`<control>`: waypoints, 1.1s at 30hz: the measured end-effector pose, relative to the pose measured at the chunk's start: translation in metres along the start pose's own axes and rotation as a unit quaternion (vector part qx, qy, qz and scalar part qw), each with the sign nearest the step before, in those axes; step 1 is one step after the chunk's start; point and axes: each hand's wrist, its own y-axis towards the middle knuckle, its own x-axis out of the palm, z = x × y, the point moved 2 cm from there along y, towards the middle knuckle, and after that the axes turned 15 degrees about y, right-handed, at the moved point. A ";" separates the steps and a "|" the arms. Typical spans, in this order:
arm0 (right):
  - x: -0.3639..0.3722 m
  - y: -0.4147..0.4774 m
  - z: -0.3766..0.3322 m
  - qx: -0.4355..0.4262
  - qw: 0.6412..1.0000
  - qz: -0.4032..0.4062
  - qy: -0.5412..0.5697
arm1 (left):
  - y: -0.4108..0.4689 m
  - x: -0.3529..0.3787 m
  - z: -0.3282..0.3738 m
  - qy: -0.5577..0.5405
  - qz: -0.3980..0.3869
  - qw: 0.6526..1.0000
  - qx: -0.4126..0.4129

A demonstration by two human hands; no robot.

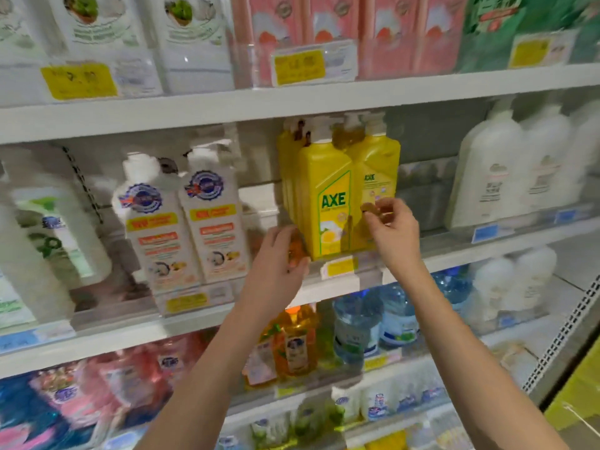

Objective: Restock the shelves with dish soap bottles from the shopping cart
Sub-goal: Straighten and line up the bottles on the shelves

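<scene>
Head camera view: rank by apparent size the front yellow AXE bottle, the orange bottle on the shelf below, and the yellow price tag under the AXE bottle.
1. Front yellow AXE bottle
2. Orange bottle, though partly hidden
3. Yellow price tag

The front yellow bottle (328,203) on the middle shelf bears the green brand name "AXE" on its label. The yellow bottle just right of it (376,177) carries the same word in smaller print, partly cut off. Price tags on the shelf edges and the labels of the other bottles are too blurred to read.
</scene>
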 end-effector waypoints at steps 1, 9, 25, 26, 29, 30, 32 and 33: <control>-0.009 0.012 0.004 0.004 0.999 -0.001 -0.035 | 0.012 0.008 0.008 -0.008 -0.023 1.000 -0.018; -0.026 0.080 0.030 0.139 0.977 -0.159 -0.015 | 0.074 0.037 0.023 -0.138 -0.072 0.977 -0.147; -0.031 0.103 0.039 0.187 0.954 -0.229 0.044 | 0.101 0.055 0.011 -0.228 -0.061 0.947 -0.218; -0.031 0.100 0.041 0.177 0.962 -0.204 0.031 | 0.102 0.056 0.009 -0.227 -0.065 0.947 -0.216; -0.026 0.087 0.037 0.132 0.984 -0.122 -0.016 | 0.105 0.056 0.006 -0.221 -0.072 0.949 -0.212; -0.024 0.082 0.035 0.121 0.988 -0.091 -0.036 | 0.105 0.056 0.005 -0.217 -0.073 0.951 -0.210; -0.021 0.073 0.031 0.117 0.989 -0.056 -0.075 | 0.105 0.057 0.003 -0.207 -0.075 0.954 -0.205; -0.021 0.070 0.030 0.120 0.987 -0.055 -0.088 | 0.105 0.057 0.002 -0.204 -0.076 0.954 -0.205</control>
